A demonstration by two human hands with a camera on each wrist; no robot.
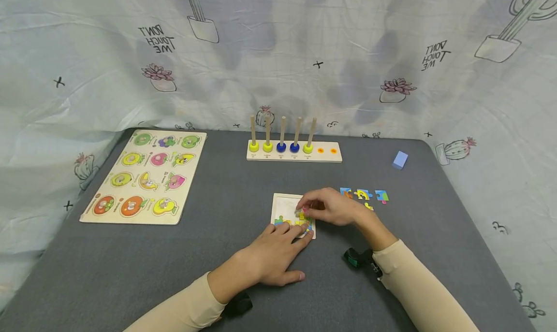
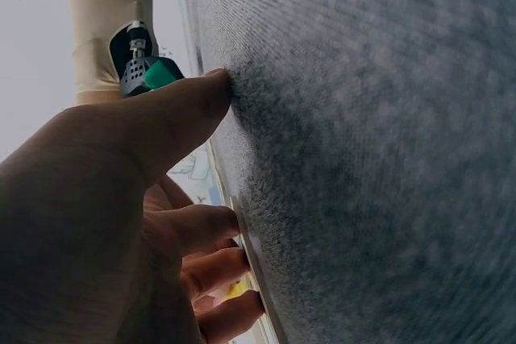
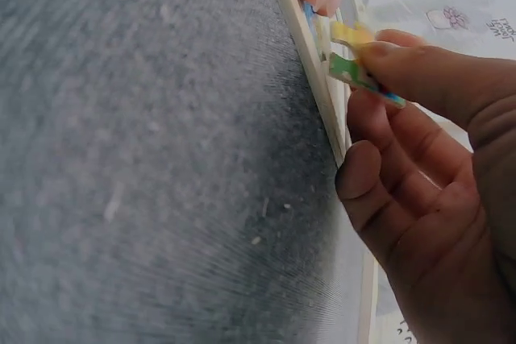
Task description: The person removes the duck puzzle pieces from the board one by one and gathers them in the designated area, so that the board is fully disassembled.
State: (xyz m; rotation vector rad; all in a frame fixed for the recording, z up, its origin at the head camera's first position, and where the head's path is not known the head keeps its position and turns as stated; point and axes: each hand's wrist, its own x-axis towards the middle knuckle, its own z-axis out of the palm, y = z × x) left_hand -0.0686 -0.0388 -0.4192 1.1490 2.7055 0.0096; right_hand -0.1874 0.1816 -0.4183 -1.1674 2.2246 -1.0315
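We take the square puzzle tray (image 1: 285,205) as our landmark; it lies flat on the grey bench (image 1: 174,254), under the fingers of both hands. The left hand (image 1: 276,257) grasps nothing: its extended fingers rest across the tray's near part, over some fitted pieces, probably to steady them, while its thumb points away from the tray. The right hand (image 1: 332,207), at the tray's right side, pinches a yellow-and-green puzzle piece (image 3: 347,70) between thumb and finger, by its edges as far as we can tell, perhaps so that it can be turned and seated. We find the loose pieces (image 1: 363,194) right of the tray, a spot that likely suits the right hand's reach. Left of the tray lies a fruit board (image 1: 139,168); beyond it stands a peg stand (image 1: 319,157), and a blue block (image 1: 400,160) sits far to its right, all presumably set aside. Only the head view gives us this whole layout, though the hands partly hide the tray there; the right wrist view shows the pinch clearly, and the left wrist view shows fingertips low against the tray's edge.
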